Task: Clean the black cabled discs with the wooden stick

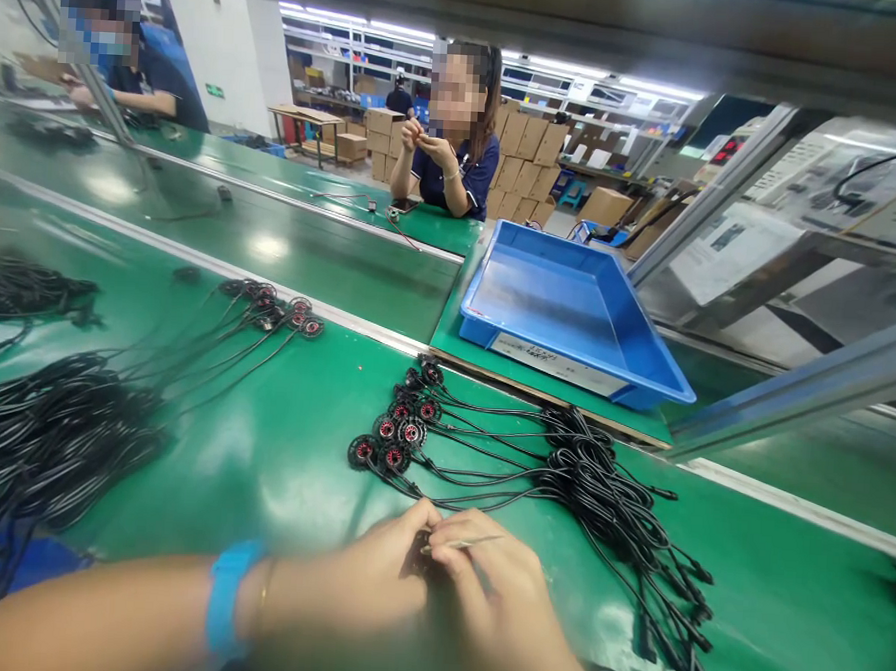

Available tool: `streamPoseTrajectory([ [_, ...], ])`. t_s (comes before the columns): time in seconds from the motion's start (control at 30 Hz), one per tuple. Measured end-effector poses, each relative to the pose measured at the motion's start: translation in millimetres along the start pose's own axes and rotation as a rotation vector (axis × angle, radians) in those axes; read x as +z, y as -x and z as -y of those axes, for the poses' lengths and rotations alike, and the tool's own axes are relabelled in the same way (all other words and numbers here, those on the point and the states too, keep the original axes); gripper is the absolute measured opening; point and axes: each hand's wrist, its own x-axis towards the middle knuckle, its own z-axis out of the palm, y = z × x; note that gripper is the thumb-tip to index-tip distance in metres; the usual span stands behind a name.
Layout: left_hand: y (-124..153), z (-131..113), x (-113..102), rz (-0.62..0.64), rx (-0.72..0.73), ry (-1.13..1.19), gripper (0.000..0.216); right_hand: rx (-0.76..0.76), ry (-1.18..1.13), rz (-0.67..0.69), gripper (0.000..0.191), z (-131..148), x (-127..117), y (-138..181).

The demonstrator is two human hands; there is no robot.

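At the near edge of the green bench, my left hand [383,562] is closed around a small black round part [419,554], mostly covered by the fingers. My right hand [506,579] pinches a thin, pale, pointed tool [474,543] against that part; blur hides the tool's exact kind. Just beyond my hands lies a group of black round parts with red centres [400,428]. Black cables [583,473] run from them into a coiled bundle on the right, with plugs trailing toward me.
Another cable bundle [60,425] with round heads [269,306] covers the left side. A blue tray [570,292] stands on a raised board behind the cables. Metal posts [782,393] rise at right. Two people [458,136] work across the bench.
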Motion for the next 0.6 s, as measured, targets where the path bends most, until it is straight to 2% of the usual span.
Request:
streamPoseTrajectory([
  [0.07,0,3,0,-0.01,0.02,-0.017,0.023,-0.032,0.014,0.069,0.017,0,-2,-2],
  [0.1,0,4,-1,-0.018,0.019,0.002,0.024,-0.031,0.023,0.054,0.017,0,-2,-2],
  [0.23,-1,3,-3,-0.026,-0.037,0.14,0.027,0.008,0.034,-0.15,0.016,-2,2,4],
  [0.3,0,0,-3,-0.004,-0.058,0.171,0.029,0.009,0.034,-0.193,0.014,-2,6,7],
  [0.4,0,-2,-1,-0.008,-0.037,0.157,0.025,0.037,0.012,-0.142,0.014,-1,9,6],
  [0.5,0,0,-1,-0.02,-0.003,0.142,0.026,0.052,-0.039,-0.019,0.015,3,3,1],
  [0.6,1,4,-6,0.054,-0.026,0.169,0.025,0.068,-0.089,0.016,0.015,8,-10,-1],
])
